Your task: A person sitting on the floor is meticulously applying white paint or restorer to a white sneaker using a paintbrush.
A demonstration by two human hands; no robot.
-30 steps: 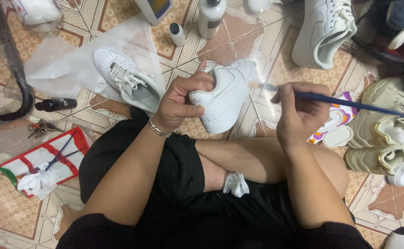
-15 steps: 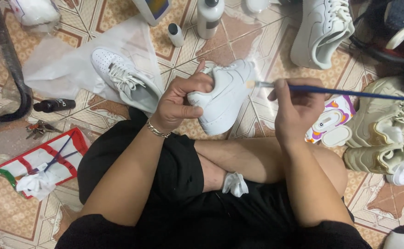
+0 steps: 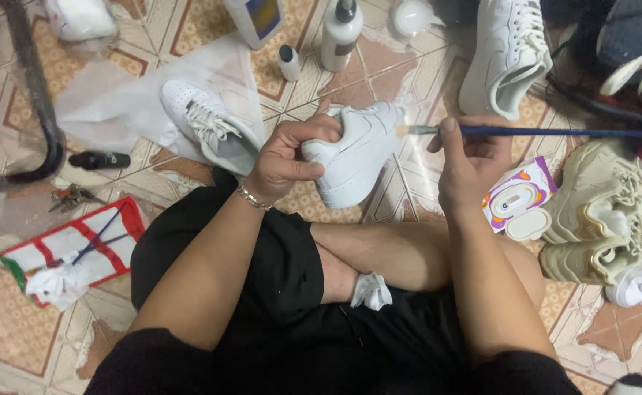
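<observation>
Left hand gripping sneaker, right hand holding brush

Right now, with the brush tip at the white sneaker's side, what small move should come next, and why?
Probably a short stroke of the brush along the sneaker. The left hand holds the sneaker up by its heel end with the side turned toward the brush, and the right hand has the bristle tip right at that side panel, so it seems lined up for painting there.

Three white sneakers, two bottles, one paintbrush, two hands.
</observation>
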